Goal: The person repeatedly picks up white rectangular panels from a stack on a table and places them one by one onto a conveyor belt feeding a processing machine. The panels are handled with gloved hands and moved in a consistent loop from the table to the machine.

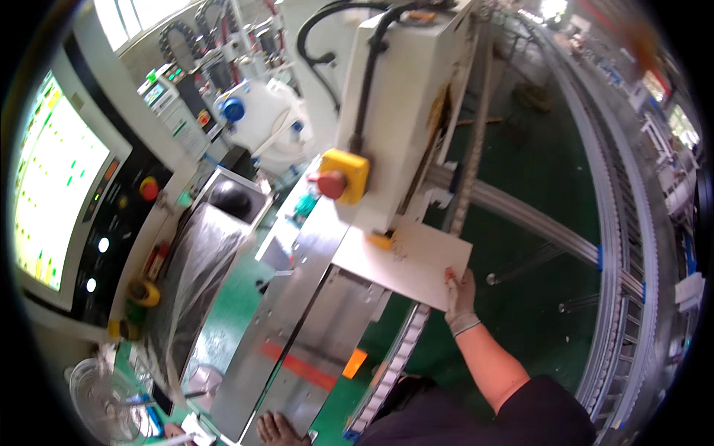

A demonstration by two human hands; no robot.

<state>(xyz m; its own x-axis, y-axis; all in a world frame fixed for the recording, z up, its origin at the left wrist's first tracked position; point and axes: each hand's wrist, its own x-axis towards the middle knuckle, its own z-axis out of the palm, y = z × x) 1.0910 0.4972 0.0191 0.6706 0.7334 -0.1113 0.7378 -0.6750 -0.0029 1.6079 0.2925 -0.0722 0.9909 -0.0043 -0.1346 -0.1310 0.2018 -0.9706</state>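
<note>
A flat white board [428, 256] lies under the front end of a tall pale machine housing [405, 111]. My right hand [461, 297], in a pale glove with a cuff at the wrist, grips the board's right-hand edge. Its thumb shows on top, and the fingers beneath are partly hidden. At the lower edge, my left hand [279, 430] rests on the metal machine table [297, 357] with its fingers apart and nothing in them. A dark slot runs lengthwise through this table, crossed by a reddish stripe.
A yellow box with a red button [332, 184] juts from the housing. A narrow roller track [394, 364] stands beside the table, near my body. Left are a lit screen [56, 186], a plastic-covered surface [201, 260] and a fan [104, 401]. Long metal rails [610, 223] curve along the right.
</note>
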